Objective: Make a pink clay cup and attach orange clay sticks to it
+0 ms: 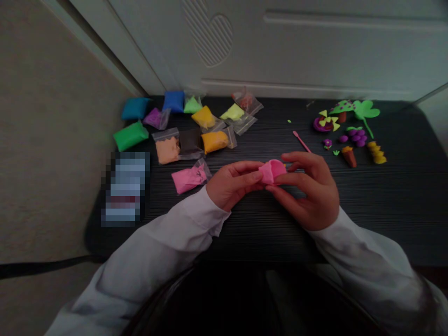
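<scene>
A pink piece of modelling clay, shaped like a small hollow cup, is held above the dark table between both hands. My left hand pinches its left side between thumb and fingers. Around its right side my right hand is curved, thumb and fingers at the rim; some fingertips are hidden behind the clay. A bit of yellow shows just behind the rim. Beyond my right hand lies a pink modelling tool. Left of my left hand lies an opened bag of pink clay.
Several bags of coloured clay, such as a green one and a black one, lie at the back left. A blurred-out flat object is at the left edge. Finished clay figures, including purple grapes and a green clover, stand back right, before a white panel.
</scene>
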A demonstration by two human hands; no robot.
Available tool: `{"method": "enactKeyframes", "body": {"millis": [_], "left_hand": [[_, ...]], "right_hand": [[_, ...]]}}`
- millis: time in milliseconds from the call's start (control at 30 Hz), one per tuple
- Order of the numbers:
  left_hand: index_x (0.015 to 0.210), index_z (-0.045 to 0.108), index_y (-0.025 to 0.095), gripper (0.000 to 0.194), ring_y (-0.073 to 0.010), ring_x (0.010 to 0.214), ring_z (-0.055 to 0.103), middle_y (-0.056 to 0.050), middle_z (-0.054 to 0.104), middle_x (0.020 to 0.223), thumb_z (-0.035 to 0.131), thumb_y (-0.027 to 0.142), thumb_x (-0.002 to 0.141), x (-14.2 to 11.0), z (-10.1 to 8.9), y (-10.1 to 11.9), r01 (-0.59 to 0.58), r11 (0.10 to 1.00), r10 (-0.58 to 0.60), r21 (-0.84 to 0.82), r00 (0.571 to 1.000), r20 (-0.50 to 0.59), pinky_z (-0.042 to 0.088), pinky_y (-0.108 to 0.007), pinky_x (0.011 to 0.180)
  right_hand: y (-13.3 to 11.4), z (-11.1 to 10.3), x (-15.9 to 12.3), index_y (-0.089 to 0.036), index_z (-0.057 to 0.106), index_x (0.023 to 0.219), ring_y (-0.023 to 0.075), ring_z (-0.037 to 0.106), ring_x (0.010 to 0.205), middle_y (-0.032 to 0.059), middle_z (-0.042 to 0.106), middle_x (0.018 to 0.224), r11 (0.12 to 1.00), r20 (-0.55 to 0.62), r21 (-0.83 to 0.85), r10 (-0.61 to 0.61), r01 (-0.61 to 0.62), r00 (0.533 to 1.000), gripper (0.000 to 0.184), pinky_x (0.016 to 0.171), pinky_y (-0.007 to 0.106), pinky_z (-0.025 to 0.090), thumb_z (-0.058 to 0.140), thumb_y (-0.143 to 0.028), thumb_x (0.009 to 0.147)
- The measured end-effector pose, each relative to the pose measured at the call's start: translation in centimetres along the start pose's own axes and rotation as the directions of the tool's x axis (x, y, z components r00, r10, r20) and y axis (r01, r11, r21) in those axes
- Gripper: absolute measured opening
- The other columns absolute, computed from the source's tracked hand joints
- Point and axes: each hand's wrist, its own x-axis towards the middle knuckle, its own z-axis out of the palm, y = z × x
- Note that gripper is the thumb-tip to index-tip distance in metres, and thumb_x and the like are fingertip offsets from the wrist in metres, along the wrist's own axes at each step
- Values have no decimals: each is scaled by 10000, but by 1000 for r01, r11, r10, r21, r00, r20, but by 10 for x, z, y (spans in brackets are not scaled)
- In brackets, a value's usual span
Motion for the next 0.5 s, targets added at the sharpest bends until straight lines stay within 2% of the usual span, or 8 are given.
{"method": "enactKeyframes", "body": {"millis": [200, 500], "left_hand": [[835, 668, 140, 208, -93, 695, 619, -11, 688, 766, 700, 159, 630, 1, -2, -1, 0, 1000, 0, 16, 1000, -11, 467, -247, 714], [821, 669, 159, 189, -94, 688, 618, -3, 686, 760, 695, 167, 635, 1, -2, -1, -28, 999, 28, 39, 1000, -11, 460, -255, 710]], "right_hand": [[0, 0, 0, -247, 611, 830, 201, 528, 964, 41, 521, 1095, 998, 22, 57, 26, -27, 999, 198, 739, 368, 510, 678, -153, 669], [-2, -2, 1, -227, 617, 834, 214, 527, 977, 57, 535, 1104, 999, 44, 22, 31, -32, 999, 173, 740, 381, 508, 658, -151, 684]]}}
